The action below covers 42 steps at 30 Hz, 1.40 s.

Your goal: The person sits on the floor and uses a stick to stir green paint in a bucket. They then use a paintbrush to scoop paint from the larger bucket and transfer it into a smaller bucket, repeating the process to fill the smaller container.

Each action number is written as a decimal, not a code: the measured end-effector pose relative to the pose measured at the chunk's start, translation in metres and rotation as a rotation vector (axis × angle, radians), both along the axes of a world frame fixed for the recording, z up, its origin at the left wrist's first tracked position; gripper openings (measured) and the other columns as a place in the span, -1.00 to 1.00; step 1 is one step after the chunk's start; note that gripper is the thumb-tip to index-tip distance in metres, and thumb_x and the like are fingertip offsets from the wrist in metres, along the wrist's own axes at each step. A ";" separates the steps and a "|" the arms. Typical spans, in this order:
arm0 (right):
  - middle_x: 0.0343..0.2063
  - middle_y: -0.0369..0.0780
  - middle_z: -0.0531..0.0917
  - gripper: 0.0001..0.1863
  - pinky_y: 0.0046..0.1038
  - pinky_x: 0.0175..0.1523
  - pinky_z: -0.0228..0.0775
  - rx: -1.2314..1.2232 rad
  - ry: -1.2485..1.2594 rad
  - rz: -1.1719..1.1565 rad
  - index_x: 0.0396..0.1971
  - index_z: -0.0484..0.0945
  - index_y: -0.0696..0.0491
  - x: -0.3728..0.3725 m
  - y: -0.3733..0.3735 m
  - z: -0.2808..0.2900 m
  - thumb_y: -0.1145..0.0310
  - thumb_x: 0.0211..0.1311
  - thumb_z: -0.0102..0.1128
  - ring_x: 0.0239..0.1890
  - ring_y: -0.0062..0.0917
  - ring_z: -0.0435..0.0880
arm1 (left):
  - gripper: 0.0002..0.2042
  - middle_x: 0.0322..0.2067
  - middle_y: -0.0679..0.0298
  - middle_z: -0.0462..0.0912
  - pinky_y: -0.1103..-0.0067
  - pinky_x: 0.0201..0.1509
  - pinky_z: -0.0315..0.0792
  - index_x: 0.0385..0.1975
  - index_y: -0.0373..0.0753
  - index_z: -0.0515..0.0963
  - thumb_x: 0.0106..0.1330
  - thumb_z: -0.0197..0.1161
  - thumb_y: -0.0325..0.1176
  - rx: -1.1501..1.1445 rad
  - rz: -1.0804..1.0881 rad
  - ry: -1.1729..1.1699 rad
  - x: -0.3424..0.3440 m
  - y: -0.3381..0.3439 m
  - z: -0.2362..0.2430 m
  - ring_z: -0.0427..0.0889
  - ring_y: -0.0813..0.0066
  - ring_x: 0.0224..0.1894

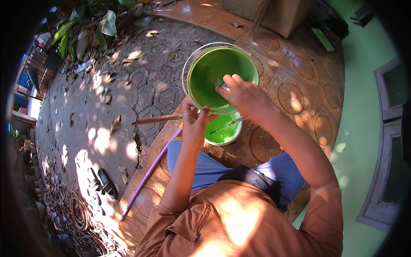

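From the head view, here we go: the large bucket [204,72] is being held tilted over the tiled floor [262,143], close to the floor's left edge. Its near rim is gripped by the left hand [195,122], thumb up at the lip. Over the mouth, the right hand [239,92] is pinched around a small silvery piece [224,87]; what it is cannot be told. Just below, the smaller bucket [238,135] is seen with bright green paint inside and a slim tool [231,124] leaning across it. Whether the wooden stick [156,120] is also held by the left hand cannot be made out.

On handling, the large bucket is judged fairly light and stiff-walled, but slippery wherever paint is wet. It is best grasped by a dry stretch of rim, with its base supported; by one edge alone, it could be twisted loose.
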State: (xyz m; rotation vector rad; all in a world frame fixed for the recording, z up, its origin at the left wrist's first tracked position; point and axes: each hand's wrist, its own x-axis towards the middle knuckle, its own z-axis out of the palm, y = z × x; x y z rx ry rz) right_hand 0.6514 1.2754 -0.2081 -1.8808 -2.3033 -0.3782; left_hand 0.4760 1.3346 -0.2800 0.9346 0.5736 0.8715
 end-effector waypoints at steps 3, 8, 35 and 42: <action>-0.19 -0.24 0.47 -0.66 -0.45 -0.15 0.59 0.110 0.022 -0.060 -0.08 0.61 0.05 0.002 0.007 -0.001 0.46 0.08 0.17 -0.13 -0.45 0.55 | -0.79 0.00 0.18 0.49 0.35 0.09 0.61 -0.02 -0.25 0.22 0.45 0.02 -0.56 0.008 -0.014 0.000 0.003 -0.001 0.005 0.57 0.36 0.07; -0.20 -0.27 0.47 -0.67 -0.47 -0.15 0.59 0.053 0.035 0.075 -0.12 0.62 0.06 -0.004 0.009 -0.009 0.46 0.06 0.17 -0.15 -0.46 0.55 | -0.80 0.02 0.19 0.48 0.35 0.10 0.60 -0.01 -0.25 0.23 0.45 0.03 -0.56 0.078 -0.043 -0.028 0.002 -0.002 0.001 0.56 0.38 0.07; -0.64 -0.07 0.65 -0.82 -0.25 -0.35 0.59 0.068 0.308 -0.586 -0.66 0.64 0.09 -0.016 -0.003 -0.028 0.38 0.07 0.22 -0.53 -0.21 0.72 | -0.74 -0.03 0.24 0.48 0.34 0.14 0.56 -0.04 -0.17 0.21 0.41 0.06 -0.64 0.250 0.104 -0.118 0.016 -0.011 -0.022 0.55 0.47 0.02; -0.69 -0.04 0.63 -0.70 -0.19 -0.36 0.58 0.049 0.579 -0.585 -0.69 0.65 0.12 -0.034 0.005 -0.021 0.28 0.15 0.21 -0.55 -0.13 0.70 | -0.73 -0.04 0.26 0.49 0.33 0.13 0.55 -0.04 -0.14 0.22 0.41 0.10 -0.61 0.245 0.131 -0.152 0.012 -0.008 -0.023 0.53 0.50 0.04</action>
